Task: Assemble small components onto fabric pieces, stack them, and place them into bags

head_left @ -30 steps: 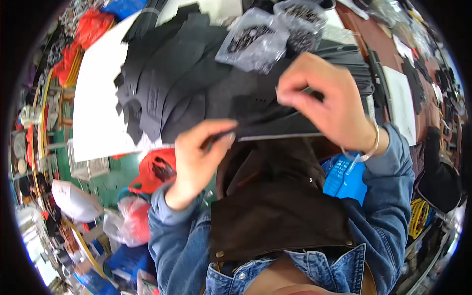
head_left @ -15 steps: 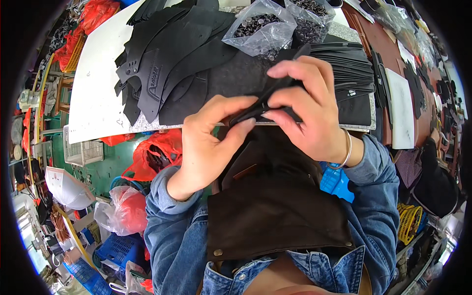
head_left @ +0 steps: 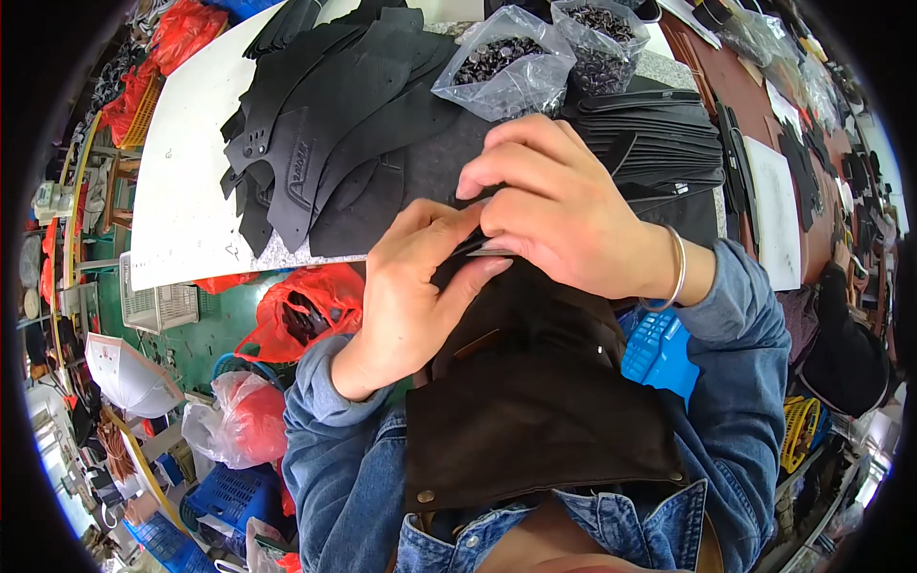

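Both of my hands meet at the table's near edge over a black leather piece (head_left: pixel 470 246), mostly hidden by my fingers. My left hand (head_left: pixel 396 277) pinches it between thumb and fingers. From the other side my right hand (head_left: pixel 564 210) grips it with bent fingers. Left of them lies an overlapping pile of black cut leather pieces (head_left: pixel 353 124), one with embossed lettering and small holes. Behind my right hand is a stack of black folded leather pieces (head_left: pixel 659 134). Two clear plastic bags, a left one (head_left: pixel 501 72) and a right one (head_left: pixel 604 38), hold small dark metal fasteners.
A white board (head_left: pixel 191 143) covers the table's left side. Beyond the right end, a brown table (head_left: pixel 735 76) carries a white board (head_left: pixel 772 210) and black pieces. On the floor are a white crate (head_left: pixel 158 296), a red bag (head_left: pixel 296 315) and a blue basket (head_left: pixel 234 497). Another person (head_left: pixel 845 334) is far right.
My right hand has turned and come left, closer to my left hand. The leather piece, earlier plainly sticking up past my right fingers, is now mostly covered. Both hands stay near the table edge.
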Motion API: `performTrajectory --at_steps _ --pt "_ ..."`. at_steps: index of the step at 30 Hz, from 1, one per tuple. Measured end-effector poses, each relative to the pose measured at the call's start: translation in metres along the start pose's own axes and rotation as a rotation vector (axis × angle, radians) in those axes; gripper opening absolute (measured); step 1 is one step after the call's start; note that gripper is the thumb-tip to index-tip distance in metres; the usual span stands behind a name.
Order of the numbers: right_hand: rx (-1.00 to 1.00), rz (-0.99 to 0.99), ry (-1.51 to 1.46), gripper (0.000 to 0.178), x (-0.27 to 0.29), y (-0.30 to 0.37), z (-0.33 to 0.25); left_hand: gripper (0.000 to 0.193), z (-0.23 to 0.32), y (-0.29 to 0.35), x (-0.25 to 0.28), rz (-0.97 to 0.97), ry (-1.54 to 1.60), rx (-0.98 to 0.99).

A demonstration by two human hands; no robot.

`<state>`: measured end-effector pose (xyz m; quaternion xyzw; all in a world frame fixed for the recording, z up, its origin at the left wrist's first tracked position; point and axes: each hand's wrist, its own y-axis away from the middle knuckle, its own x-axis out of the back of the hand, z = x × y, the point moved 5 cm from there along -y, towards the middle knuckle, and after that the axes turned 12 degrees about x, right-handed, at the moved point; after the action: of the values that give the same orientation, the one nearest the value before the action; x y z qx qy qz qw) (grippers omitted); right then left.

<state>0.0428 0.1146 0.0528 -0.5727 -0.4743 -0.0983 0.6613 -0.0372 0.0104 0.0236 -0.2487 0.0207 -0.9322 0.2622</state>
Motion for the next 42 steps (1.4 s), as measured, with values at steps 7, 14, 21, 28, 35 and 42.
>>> performTrajectory --at_steps 7,14,21,28,35,42 --pt "-0.195 -0.245 0.016 0.019 0.000 -0.016 0.082 0.031 -0.001 0.004 0.005 0.078 -0.117 -0.183" --pt "-0.057 -0.437 0.219 0.011 -0.058 -0.010 0.147 0.042 0.006 0.014 -0.009 -0.003 -0.195 -0.364" --pt "-0.164 -0.387 0.411 0.012 -0.040 -0.010 0.147 0.035 0.002 0.018 -0.007 0.062 -0.116 -0.353" --pt "-0.509 -0.185 -0.520 0.020 -0.002 -0.008 0.063 0.033 0.005 0.009 0.009 0.263 -0.072 -0.372" --pt "-0.419 -0.092 -0.537 0.012 0.007 -0.006 0.018 0.035 0.021 0.006 0.005 0.289 -0.012 -0.464" --pt "-0.501 0.023 -0.591 0.011 0.001 0.002 0.009 0.033 0.023 0.010 0.002 0.278 -0.035 -0.455"
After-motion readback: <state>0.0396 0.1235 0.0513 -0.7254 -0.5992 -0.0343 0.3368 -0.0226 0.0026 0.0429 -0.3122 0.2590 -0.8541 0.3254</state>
